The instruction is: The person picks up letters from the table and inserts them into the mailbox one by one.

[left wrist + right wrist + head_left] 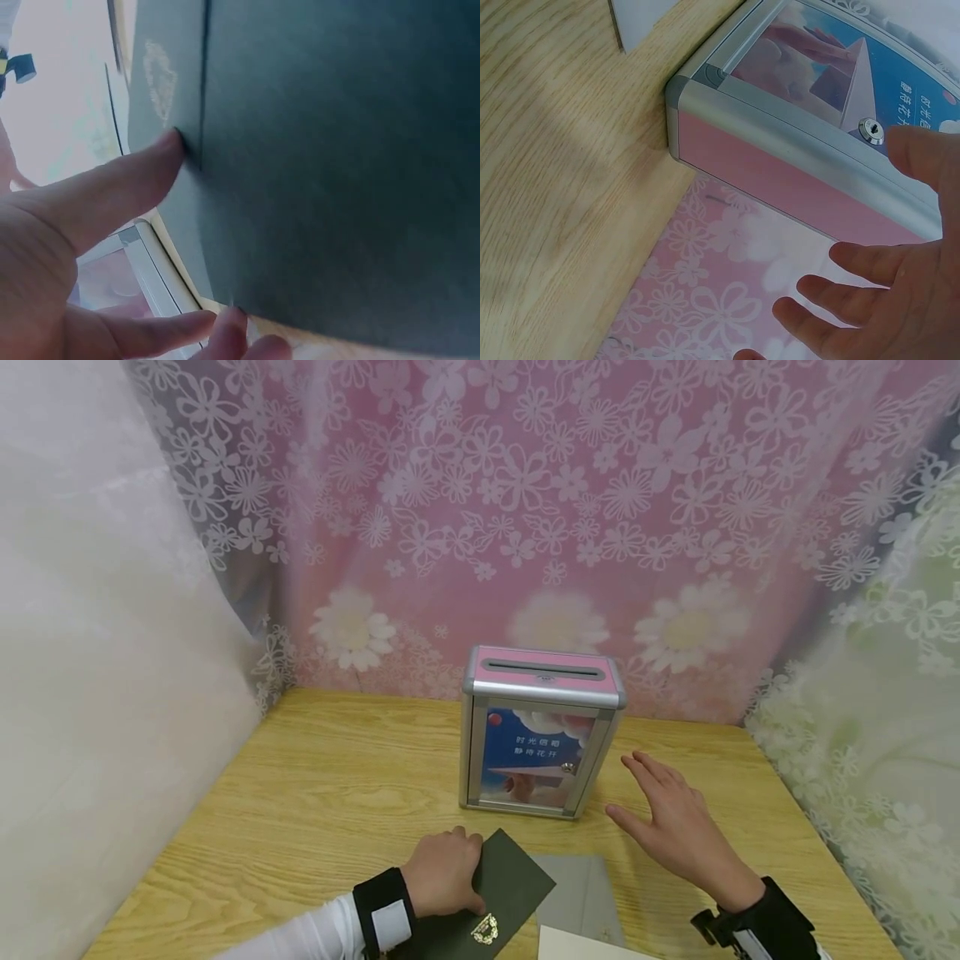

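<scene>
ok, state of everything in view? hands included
left hand: gripping dark green envelope
right hand: open, apart from box
dark green envelope: held
box: upright
box door: shut
lock: no key inserted
grey envelope: flat on table
cream paper: partly out of frame
pink curtain: hanging

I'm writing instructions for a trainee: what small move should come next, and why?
Probably the left hand should lift the dark envelope toward the slot: it grips that envelope low in front of the box, whose slot is on top, while the right hand holds nothing.
</scene>
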{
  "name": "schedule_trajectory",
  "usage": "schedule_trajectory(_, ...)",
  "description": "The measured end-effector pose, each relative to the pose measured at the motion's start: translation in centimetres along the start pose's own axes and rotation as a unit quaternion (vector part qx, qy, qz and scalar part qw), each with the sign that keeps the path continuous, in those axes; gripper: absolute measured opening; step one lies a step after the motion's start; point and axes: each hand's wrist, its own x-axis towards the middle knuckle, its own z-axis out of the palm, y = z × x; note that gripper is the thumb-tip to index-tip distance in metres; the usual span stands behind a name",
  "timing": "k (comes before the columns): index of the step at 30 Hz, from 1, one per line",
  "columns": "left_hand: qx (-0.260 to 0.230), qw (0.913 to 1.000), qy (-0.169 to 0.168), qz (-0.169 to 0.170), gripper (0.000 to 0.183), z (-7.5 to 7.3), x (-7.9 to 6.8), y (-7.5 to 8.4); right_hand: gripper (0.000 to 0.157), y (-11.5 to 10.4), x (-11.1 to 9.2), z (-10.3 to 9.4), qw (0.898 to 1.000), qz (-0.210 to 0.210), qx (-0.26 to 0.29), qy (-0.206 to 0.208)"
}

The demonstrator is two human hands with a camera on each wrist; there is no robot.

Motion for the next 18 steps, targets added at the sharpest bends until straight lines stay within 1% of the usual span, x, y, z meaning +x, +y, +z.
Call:
schedule_trajectory(3, -0.016, 0.9998, -0.01, -0.008, 0.071, -0.1, 0.1, -0.1, 0.075, 0.0, -0.1, 0.0, 1.0, 0.001, 0.002, -0.002)
schedule_trajectory(7, -0.021, 0.9996, -0.02, -0.005, 0.069, -0.2, 0.0, -0.4, 0.075, 0.0, -0.1, -0.1, 1.0, 0.002, 0.001, -0.002)
schedule_trajectory(11, -0.021, 0.9997, -0.016, -0.001, 0.069, -0.2, -0.4, -0.5, 0.076, 0.1, -0.1, -0.1, 1.0, 0.001, -0.005, 0.001)
schedule_trajectory(14, -0.017, 0.9998, -0.013, -0.002, 0.083, -0.3, -0.9, -0.1, 0.075, 0.2, -0.2, -0.1, 1.0, 0.003, -0.008, 0.002)
schedule_trajectory(18, 0.012, 0.9999, -0.006, -0.005, 0.105, -0.2, -1.3, 0.6, 0.074, 0.3, -0.2, 0.0, 1.0, 0.004, -0.007, 0.004)
